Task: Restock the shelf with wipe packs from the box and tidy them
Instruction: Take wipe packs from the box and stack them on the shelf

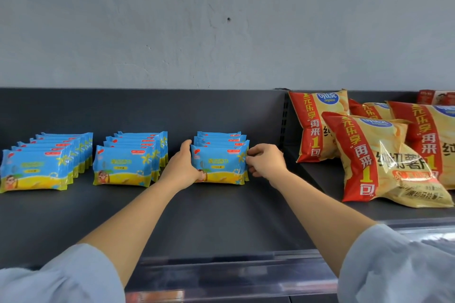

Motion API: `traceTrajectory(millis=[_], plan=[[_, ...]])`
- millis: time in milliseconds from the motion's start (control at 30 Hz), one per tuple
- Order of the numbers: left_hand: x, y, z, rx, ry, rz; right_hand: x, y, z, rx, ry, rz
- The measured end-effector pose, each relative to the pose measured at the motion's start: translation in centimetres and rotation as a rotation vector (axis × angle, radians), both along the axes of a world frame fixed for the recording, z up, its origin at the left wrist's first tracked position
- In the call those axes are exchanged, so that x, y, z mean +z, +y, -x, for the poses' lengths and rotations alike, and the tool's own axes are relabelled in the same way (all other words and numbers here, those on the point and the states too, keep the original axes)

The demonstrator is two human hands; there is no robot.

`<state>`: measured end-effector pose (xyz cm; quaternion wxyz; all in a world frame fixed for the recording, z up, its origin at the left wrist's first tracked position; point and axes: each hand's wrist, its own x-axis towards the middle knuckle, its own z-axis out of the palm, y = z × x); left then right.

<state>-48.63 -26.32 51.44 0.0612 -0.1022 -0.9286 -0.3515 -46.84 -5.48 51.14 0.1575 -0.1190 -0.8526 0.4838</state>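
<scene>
Blue and yellow wipe packs stand upright in three rows on the dark shelf [221, 216]: a left row [34, 170], a middle row [123, 165] and a right row [219, 162]. My left hand [183, 167] grips the left end of the right row's front pack, thumb at its lower front corner. My right hand [264, 161] pinches that pack's right edge with curled fingers. The box is out of view.
Red and yellow chip bags [384, 155] lie on the neighbouring shelf section to the right, past a perforated divider [284, 118]. A grey wall [221, 19] rises behind. A clear price rail [234, 275] runs along the shelf's front edge.
</scene>
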Motion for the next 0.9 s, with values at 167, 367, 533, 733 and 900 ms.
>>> traceTrajectory(millis=[167, 367, 533, 733, 900], plan=[[-0.1, -0.3, 0.3, 0.007, -0.024, 0.014, 0.2, 0.0, -0.4, 0.005, -0.002, -0.044], [0.2, -0.5, 0.1, 0.006, 0.007, 0.058, 0.4, 0.1, -1.0, -0.009, 0.007, -0.113], [0.5, -0.4, -0.3, 0.014, 0.045, 0.134, 0.6, 0.2, -1.6, -0.014, 0.013, -0.274], [0.9, 0.1, -1.8, 0.02, 0.114, 0.23, 0.9, 0.6, -2.9, -0.031, -0.001, -0.474], [1.3, 0.2, -3.3, 0.047, 0.178, 0.319, 1.1, 0.9, -4.4, -0.01, 0.011, -0.589]])
